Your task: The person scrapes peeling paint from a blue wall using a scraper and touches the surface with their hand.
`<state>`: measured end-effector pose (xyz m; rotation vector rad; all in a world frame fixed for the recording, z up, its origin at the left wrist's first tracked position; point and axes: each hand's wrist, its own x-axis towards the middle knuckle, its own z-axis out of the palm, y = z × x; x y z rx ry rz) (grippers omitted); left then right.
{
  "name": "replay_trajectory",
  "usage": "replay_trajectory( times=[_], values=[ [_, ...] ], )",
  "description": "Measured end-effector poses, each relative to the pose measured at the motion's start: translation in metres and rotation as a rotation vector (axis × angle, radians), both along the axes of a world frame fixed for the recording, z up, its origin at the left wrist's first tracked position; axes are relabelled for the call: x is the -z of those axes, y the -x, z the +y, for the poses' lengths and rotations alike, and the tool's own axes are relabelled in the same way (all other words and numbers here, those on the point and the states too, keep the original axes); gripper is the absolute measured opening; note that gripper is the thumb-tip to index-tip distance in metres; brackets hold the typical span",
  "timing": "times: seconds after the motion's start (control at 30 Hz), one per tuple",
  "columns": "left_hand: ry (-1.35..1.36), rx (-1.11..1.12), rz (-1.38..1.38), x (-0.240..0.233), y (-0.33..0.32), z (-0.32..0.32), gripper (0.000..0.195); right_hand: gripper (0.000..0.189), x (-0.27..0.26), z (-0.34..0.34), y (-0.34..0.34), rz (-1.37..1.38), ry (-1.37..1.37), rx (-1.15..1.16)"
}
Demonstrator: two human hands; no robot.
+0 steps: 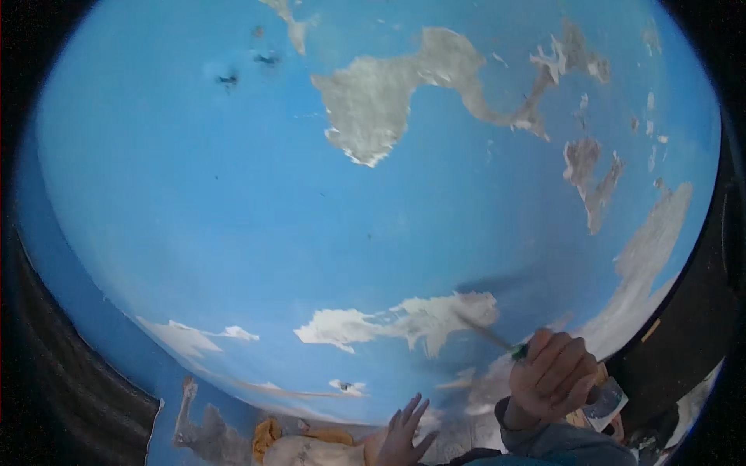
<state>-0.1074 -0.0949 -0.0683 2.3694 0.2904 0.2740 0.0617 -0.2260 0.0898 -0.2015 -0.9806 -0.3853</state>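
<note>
My right hand [553, 373] is closed around a slender tool [486, 332] with a green part beside the fingers. Blur hides whether it is a brush or a spatula. Its far end lies over a pale grey-white patch [431, 320] on a large sky-blue painted surface [262, 221]; contact cannot be made out. At the bottom, my left hand [402, 434] has its fingers spread and holds nothing. It is in front of the lower part of the painted surface, and I cannot tell whether it touches.
Larger grey patches [373, 105] with ragged edges mark the upper painted surface. Two dark spots [227, 80] are at upper left. Cream and ochre shapes [309, 448] lie beside my left hand. Beyond my right wrist are a pale flat item [607, 403] and a dark area [653, 355].
</note>
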Motion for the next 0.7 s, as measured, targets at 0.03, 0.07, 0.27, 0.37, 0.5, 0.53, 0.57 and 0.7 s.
replay_trajectory(
  times=[0.03,0.07,0.27,0.37,0.5,0.53,0.57,0.7],
  values=[
    [-0.015,0.016,-0.09,-0.003,-0.004,0.001,0.059,0.039,-0.005,0.005,-0.015,-0.01,0.092,-0.055],
    [-0.027,0.03,-0.18,-0.008,-0.009,0.004,0.055,0.039,-0.003,0.011,-0.035,-0.015,0.185,-0.11],
    [0.051,0.148,-0.12,0.053,0.019,0.055,0.067,0.034,-0.018,-0.02,-0.037,-0.183,0.038,0.132],
    [0.148,0.118,-0.046,0.026,0.012,0.072,0.075,0.03,-0.023,-0.026,-0.035,-0.187,0.205,0.031],
    [-0.17,-0.132,-0.205,-0.011,0.005,0.1,0.088,0.022,0.007,0.012,-0.049,-0.124,0.123,0.102],
    [-0.231,-0.23,-0.148,-0.017,-0.001,0.113,0.093,0.021,0.011,0.015,-0.044,-0.101,0.137,0.062],
    [-0.26,-0.231,-0.159,-0.015,-0.001,0.12,0.093,0.02,0.014,0.02,-0.04,-0.077,0.15,0.022],
    [-0.52,-0.264,-0.239,-0.025,-0.006,0.165,0.092,0.035,-0.011,0.031,-0.012,-0.183,0.067,0.211]
  ],
)
